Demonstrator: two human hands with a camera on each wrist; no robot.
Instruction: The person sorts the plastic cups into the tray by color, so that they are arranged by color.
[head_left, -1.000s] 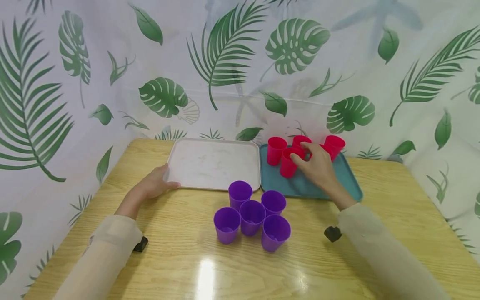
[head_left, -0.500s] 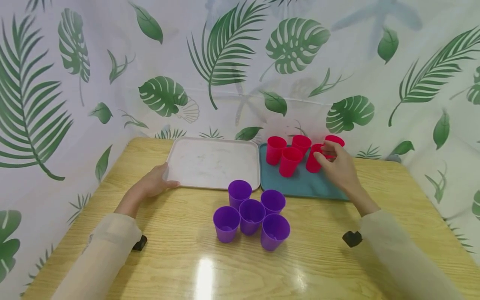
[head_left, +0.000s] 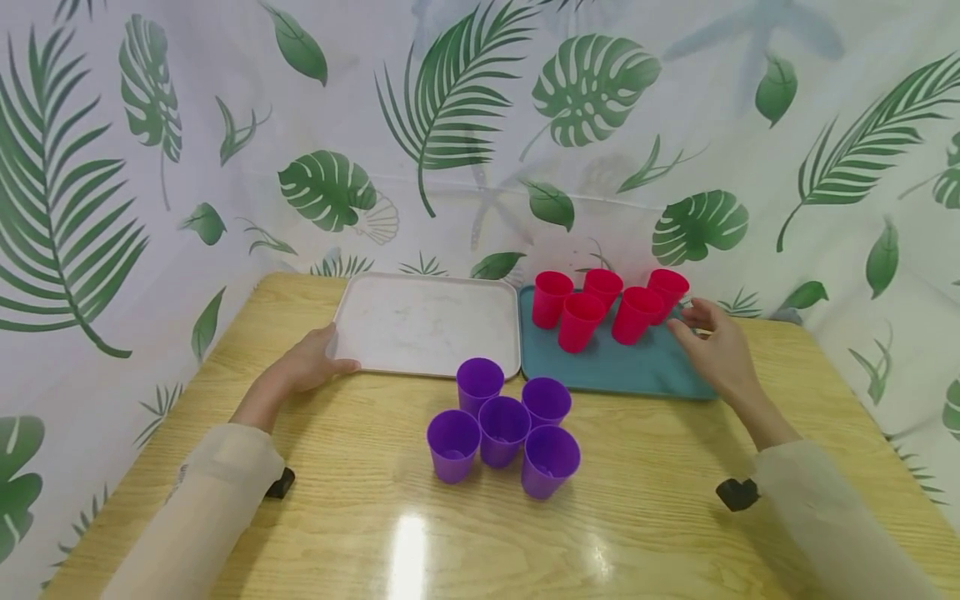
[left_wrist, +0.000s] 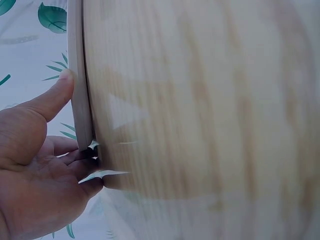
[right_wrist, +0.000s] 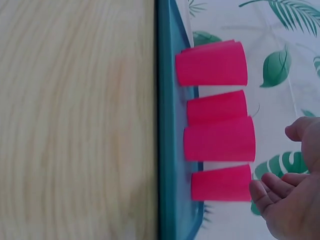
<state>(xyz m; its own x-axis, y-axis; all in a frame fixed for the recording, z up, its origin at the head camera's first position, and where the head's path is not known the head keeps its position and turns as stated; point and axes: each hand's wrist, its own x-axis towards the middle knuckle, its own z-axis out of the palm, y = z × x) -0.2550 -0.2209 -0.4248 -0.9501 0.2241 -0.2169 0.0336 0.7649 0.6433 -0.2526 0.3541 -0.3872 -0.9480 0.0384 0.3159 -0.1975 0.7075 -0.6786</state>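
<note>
The right hand (head_left: pixel 716 350) is spread and holds nothing, just beside the red cups (head_left: pixel 600 308) at the right edge of the teal tray (head_left: pixel 600 371). In my judgement a careless finger can knock the nearest cup and push over the others, because they stand close together. The left hand (head_left: pixel 311 367) pinches the left edge of the white tray (head_left: pixel 427 321). I count five red cups, five purple cups (head_left: pixel 504 429) in front of the teal tray on the bench (head_left: pixel 637 500), and two trays.
</note>
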